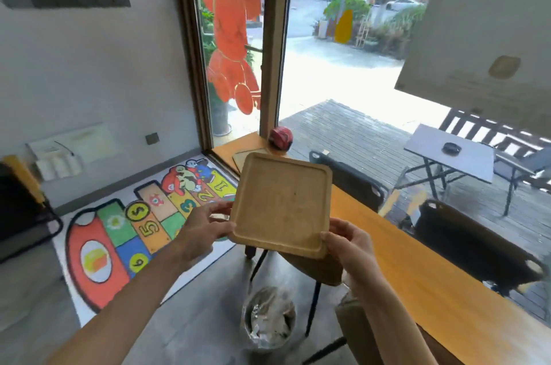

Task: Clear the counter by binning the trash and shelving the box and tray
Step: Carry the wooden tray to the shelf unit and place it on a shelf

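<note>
- Both hands grip the wooden tray (281, 205) in the air: left hand (202, 230) on its left edge, right hand (351, 242) at its near right corner.
- Below it on the floor, a lined bin (268, 320) holds trash.
- Right of the tray runs the worktop (417, 260).
- At its far end, by the window, sit a flat board (243, 157) and a red object (281, 138).

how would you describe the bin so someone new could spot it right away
Start at the long orange wooden counter on the right, then look down at the grey floor beside it. The small round bin stands there below the held tray, the only container with a crinkled plastic liner.
</note>
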